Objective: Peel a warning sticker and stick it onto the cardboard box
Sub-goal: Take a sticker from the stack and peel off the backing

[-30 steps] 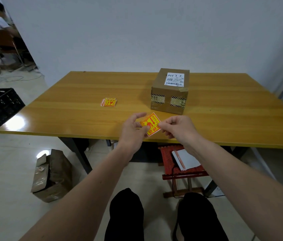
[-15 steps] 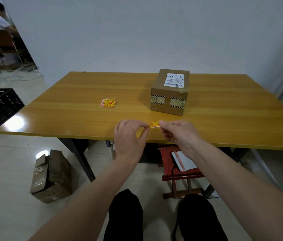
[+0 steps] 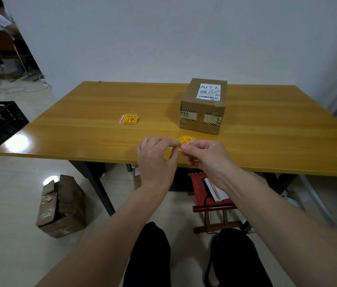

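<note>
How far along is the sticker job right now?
Done: one warning sticker is picked up; the rest of the sticker pile lies on the table. In hand: left hand and right hand pinch its near corner, apparently working at the backing. Left: finishing the peel and pressing it onto the cardboard box, which shows no such sticker yet.

White shipping label [image 3: 208, 91] seen on top of cardboard box [image 3: 203, 106], handwritten digits and barcode too small to be read, striped tape strips [image 3: 212, 118] on box front and print on yellow-red stickers [image 3: 129, 118] left of box illegible
</note>
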